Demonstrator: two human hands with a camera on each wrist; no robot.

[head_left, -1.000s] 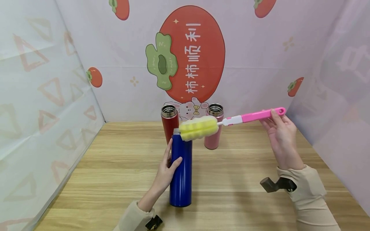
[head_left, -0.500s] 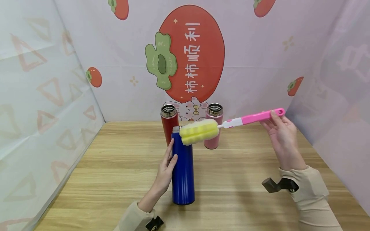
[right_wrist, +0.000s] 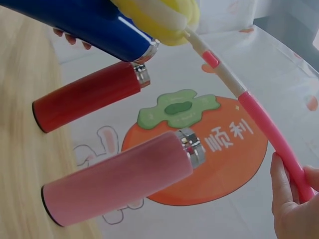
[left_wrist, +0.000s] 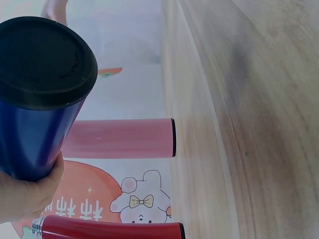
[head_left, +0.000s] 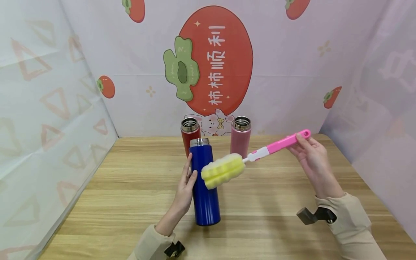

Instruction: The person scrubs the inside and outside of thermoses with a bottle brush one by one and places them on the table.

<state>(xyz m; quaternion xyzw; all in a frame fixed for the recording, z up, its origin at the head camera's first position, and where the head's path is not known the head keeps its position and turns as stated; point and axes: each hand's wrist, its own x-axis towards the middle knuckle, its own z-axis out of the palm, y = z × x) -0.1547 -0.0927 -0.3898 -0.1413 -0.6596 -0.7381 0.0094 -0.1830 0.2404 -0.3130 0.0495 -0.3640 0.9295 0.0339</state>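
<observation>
My left hand (head_left: pixel 185 189) grips a blue vacuum flask (head_left: pixel 207 204) around its side, lifted off the table and tilted, its steel mouth uncapped. In the left wrist view the flask's black base (left_wrist: pixel 47 62) faces the camera. My right hand (head_left: pixel 313 159) pinches the pink handle of a bottle brush (head_left: pixel 281 144) near its end. The brush's yellow and white sponge head (head_left: pixel 224 169) points left and down, overlapping the flask's upper body in the head view. In the right wrist view the sponge (right_wrist: pixel 164 20) shows close by the flask's mouth.
Behind the blue flask stand an uncapped red flask (head_left: pixel 191 139) and, to its right, an uncapped pink flask (head_left: pixel 240 141), both upright on the wooden table (head_left: pixel 136 187). Printed cloth walls (head_left: pixel 286 65) enclose the back and sides.
The brush has come down and slightly left, its head sinking from the flask's mouth to its upper body. The blue flask has tilted, its mouth shifting left and its base right and slightly up.
</observation>
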